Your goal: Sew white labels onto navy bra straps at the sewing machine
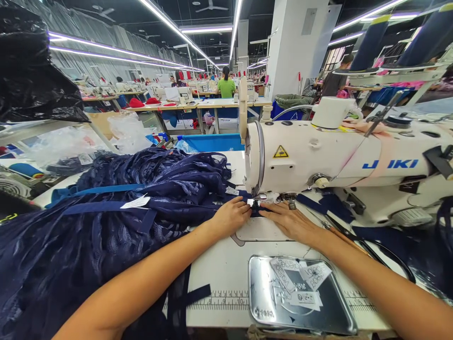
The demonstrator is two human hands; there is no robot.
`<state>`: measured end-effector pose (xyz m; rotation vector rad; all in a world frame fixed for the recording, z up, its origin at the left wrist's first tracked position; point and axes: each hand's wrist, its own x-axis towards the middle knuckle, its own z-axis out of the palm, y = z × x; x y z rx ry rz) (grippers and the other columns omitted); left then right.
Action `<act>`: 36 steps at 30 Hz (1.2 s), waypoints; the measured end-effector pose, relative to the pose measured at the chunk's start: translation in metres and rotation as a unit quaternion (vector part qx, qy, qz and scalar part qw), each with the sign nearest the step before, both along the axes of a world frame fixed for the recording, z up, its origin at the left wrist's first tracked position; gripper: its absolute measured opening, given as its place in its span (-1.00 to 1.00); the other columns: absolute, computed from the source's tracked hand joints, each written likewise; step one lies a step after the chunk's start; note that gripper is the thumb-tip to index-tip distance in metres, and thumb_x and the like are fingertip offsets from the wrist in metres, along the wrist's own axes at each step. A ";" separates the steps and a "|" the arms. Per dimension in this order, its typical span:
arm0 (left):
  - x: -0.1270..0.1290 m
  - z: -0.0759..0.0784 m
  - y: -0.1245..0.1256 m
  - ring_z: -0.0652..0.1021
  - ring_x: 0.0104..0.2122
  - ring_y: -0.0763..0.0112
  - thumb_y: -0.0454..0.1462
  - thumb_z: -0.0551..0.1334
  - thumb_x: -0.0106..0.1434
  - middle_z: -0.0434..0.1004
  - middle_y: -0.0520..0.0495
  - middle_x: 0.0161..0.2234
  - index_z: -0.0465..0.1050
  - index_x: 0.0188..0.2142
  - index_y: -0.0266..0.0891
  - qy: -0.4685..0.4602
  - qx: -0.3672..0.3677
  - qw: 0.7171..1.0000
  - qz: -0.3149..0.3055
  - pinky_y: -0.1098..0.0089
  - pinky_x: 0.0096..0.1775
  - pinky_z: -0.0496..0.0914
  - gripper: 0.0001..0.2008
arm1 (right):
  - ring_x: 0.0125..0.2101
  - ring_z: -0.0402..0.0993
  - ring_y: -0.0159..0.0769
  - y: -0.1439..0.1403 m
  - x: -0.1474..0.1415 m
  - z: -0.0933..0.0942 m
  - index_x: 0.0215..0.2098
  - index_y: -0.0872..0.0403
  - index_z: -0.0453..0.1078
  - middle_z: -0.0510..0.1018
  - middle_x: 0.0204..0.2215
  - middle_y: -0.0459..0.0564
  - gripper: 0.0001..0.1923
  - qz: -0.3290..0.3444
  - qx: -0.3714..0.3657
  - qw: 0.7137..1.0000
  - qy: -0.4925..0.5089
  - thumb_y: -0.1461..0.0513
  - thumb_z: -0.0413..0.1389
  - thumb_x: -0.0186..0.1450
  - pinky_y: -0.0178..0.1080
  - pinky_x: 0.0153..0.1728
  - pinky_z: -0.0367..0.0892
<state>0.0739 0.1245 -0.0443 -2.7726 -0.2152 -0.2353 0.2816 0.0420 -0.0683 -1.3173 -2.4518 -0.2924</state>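
At the sewing machine (pixel 304 156), a navy fabric band (pixel 255 212) lies under the presser foot with a small white label (pixel 253 202) on it. My left hand (pixel 231 218) is closed on the band just left of the foot, fingers curled over the cloth. On the other side, my right hand (pixel 288 221) lies flat with fingers stretched out, the tips touching the band's edge. A large heap of navy garments (pixel 170 184) spreads to the left, joined by loose straps. The needle tip is too small to make out.
A metal tray (pixel 258 302) with several loose labels (pixel 283 278) sits in front, over a printed ruler (pixel 222 301). Scissors (pixel 339 226) lie right of my right hand. Thread cones (pixel 371 42) stand upper right; a black plastic bag (pixel 35 66) hangs upper left.
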 end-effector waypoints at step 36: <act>0.002 -0.002 0.002 0.48 -0.22 0.30 -0.40 -0.01 0.23 0.49 -0.19 -0.25 0.37 -0.21 -0.40 0.002 0.008 1.000 -0.007 0.26 -0.04 0.24 -0.78 | -0.09 0.35 -0.22 0.001 0.000 0.004 -0.01 0.03 0.31 0.36 0.01 -0.01 -0.47 -0.028 -0.011 0.999 -0.038 0.50 -0.16 0.14 -0.09 -0.15 0.32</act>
